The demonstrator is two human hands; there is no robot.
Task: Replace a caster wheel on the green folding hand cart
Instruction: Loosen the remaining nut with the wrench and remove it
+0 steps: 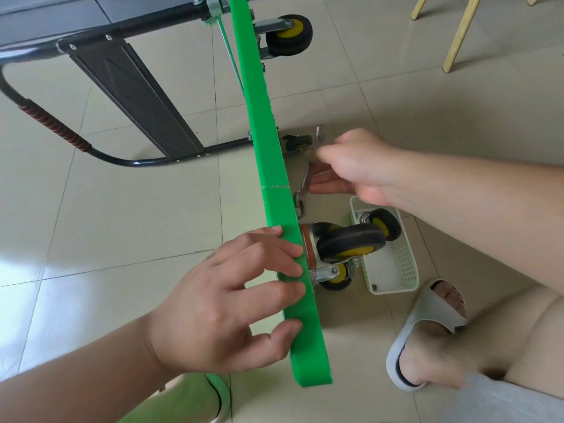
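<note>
Left hand [225, 303] is closest to the camera, fingers spread and pressed flat against the edge of the green cart deck [265, 141], thumb on the same edge, so it's steadying more than gripping. That deck is tipped up on its side on the tiled floor [122, 239] with the wheels pointing to the right. Right hand [360, 166] is curled around a wrench [306, 181], pinching it up near the underside of the deck just above the near caster [351, 242]. I can't make out the bolt head it's on, and there may be a second bit of metal behind the fingers, too blurry to call. My guess is we're at the bolt-turning stage on that caster's mount. Biggest risk as I see it: the deck is only balanced on edge and held by fingertips, so a hard pull on the wrench could shove it over or make it slide on the smooth tile. The wrench could also slip off and knuckles would hit the bracket. A loose nut dropped here could easily roll off across the tiles. White basket [403, 264] sits on the floor just beside the caster, holding a spare wheel [385, 224] at the far end and one small fastener [374, 287] at the near end
</note>
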